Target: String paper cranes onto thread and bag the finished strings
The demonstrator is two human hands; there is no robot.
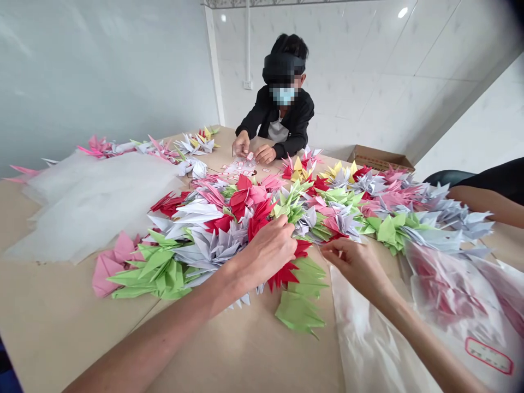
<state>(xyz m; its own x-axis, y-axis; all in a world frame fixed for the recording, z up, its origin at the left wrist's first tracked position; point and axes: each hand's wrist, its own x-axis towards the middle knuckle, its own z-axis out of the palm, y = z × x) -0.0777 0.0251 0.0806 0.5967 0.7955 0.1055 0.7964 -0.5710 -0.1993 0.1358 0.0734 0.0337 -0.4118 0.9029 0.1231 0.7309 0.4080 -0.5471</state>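
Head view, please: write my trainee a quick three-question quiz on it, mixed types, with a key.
1. True or false: the left hand and right hand touch each other.
2. What colour is the loose folded paper nearest the picture's bottom edge? A) yellow B) green C) white
3. Fill in: the label at lower right has a ___ border.

Key: 1. False, a gap separates them. 2. B. 3. red.

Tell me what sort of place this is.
Probably a craft workroom: folded, paper-like pieces are heaped on a table, a plastic bag lies beside them, and another person opposite handles small red-edged tags.
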